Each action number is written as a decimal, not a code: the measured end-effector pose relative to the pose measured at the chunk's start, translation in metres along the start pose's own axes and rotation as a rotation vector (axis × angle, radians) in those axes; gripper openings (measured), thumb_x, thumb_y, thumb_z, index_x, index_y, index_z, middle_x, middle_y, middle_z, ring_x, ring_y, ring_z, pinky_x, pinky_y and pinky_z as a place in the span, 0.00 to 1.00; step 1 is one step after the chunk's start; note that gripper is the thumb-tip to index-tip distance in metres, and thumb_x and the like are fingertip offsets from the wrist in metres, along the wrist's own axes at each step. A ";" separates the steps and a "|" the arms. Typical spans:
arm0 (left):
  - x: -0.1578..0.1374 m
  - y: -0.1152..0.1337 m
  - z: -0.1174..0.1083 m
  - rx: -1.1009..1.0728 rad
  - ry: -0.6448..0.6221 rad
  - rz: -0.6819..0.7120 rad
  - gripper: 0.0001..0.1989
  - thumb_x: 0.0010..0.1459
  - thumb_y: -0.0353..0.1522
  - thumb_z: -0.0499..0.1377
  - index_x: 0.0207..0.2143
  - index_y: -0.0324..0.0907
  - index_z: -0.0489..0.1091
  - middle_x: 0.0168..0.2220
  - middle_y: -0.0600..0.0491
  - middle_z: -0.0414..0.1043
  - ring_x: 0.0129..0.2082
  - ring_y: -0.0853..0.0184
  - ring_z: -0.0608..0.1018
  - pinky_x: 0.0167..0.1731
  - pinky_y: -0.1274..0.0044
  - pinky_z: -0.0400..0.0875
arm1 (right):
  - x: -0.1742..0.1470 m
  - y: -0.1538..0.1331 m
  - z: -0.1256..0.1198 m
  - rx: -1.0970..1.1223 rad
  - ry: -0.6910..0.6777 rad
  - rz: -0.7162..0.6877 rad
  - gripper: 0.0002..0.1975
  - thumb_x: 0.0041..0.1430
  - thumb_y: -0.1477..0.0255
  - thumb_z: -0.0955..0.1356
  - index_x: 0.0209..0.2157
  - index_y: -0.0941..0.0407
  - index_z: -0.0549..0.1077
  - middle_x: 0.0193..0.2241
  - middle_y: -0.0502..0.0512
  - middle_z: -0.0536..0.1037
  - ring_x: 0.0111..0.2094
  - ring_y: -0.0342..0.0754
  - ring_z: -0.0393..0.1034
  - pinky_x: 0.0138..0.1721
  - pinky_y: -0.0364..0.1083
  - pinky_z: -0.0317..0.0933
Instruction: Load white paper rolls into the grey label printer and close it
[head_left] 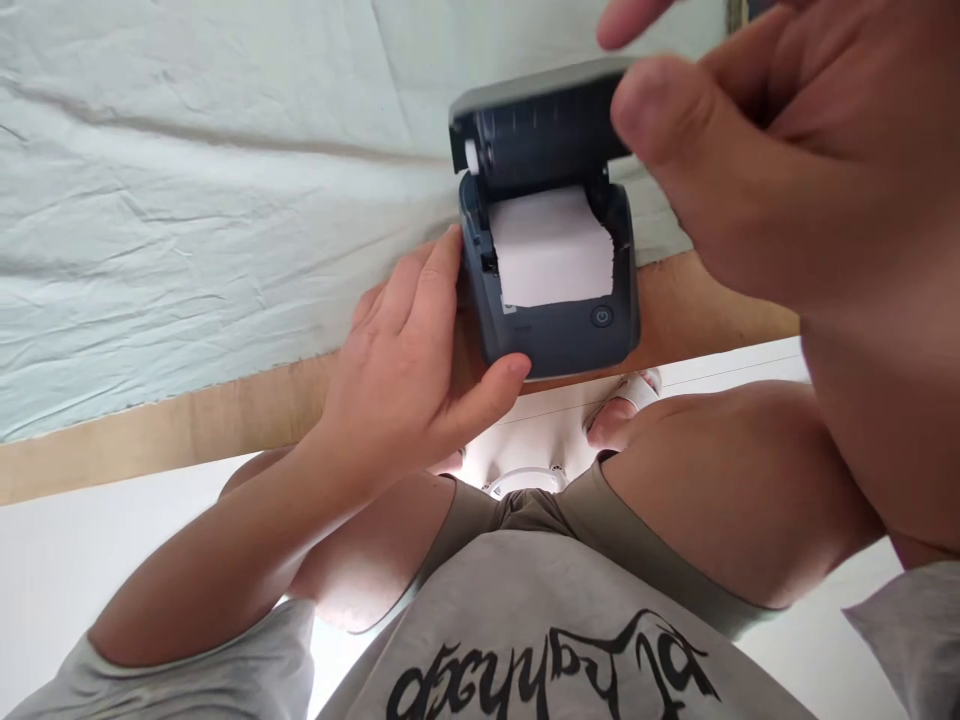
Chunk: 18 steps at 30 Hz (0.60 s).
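Note:
A small dark grey thermal printer (559, 345) sits at the table's front edge with its lid (547, 120) raised. White paper (555, 250) comes out of its compartment and lies over the front, its end torn unevenly. A round power button (601, 316) shows at the front right. My left hand (405, 350) steadies the body, fingers along its left side and thumb at the front left corner. At the lid's right edge is my right hand (750, 160), thumb pressed on the lid and one finger lifted behind it; its other fingers are partly hidden.
A wrinkled pale green cloth (225, 200) covers most of the table, leaving a bare wooden strip (247, 415) along the front edge. Below that edge are my legs (720, 490) and the white floor (90, 570). A dark object (739, 15) is partly visible at the top right.

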<state>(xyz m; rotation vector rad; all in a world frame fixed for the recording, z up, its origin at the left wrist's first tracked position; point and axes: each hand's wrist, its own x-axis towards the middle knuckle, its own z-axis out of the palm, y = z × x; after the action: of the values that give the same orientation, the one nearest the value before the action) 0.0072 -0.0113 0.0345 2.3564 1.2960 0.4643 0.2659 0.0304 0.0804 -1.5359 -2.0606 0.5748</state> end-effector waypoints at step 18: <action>-0.001 -0.005 0.001 0.010 -0.005 0.032 0.45 0.72 0.60 0.50 0.77 0.39 0.54 0.72 0.35 0.69 0.70 0.39 0.74 0.68 0.52 0.73 | 0.008 0.093 0.004 0.047 -0.039 -0.007 0.57 0.71 0.52 0.29 0.46 0.55 0.81 0.56 0.43 0.79 0.67 0.40 0.74 0.54 0.35 0.78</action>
<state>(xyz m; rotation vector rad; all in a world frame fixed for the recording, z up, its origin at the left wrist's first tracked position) 0.0036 -0.0101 0.0309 2.3878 1.2626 0.4626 0.3311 0.0637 0.0223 -1.5015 -2.0660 0.6509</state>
